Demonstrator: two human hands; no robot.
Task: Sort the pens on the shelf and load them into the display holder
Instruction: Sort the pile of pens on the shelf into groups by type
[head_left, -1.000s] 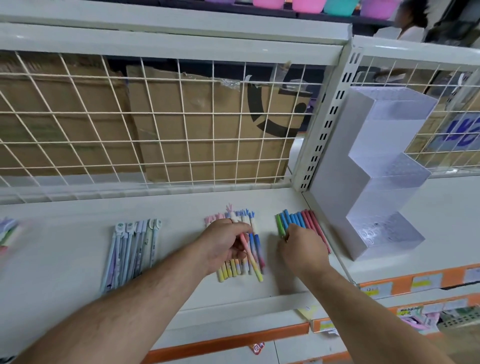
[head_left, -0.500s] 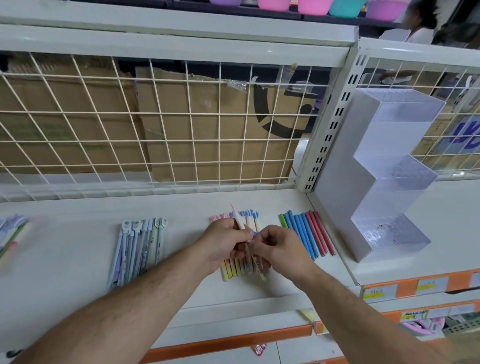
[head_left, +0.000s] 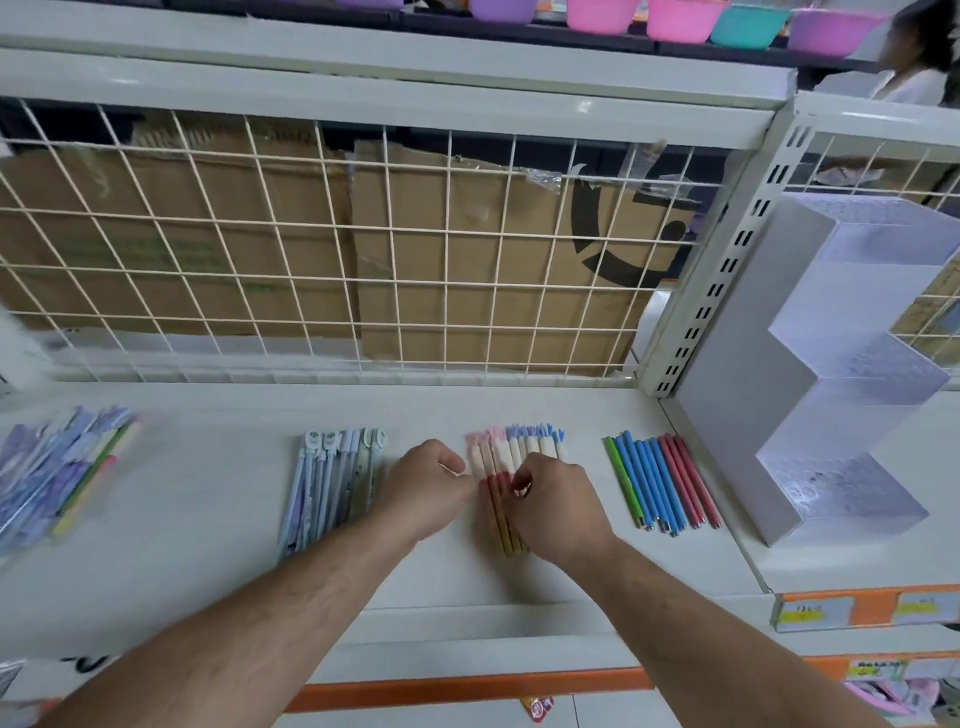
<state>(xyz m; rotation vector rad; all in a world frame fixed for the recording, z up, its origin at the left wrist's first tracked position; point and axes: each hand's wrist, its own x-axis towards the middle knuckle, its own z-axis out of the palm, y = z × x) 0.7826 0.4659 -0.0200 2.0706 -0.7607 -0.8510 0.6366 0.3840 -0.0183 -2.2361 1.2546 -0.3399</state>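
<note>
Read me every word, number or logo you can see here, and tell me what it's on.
No text here can be read.
Right box: black curved logo, partly hidden, no letters.
Left box: faint green print, blurred.
Price labels: yellow, print too blurred.
Pale pens: round printed caps, too small.
Red tag: print too small.
</note>
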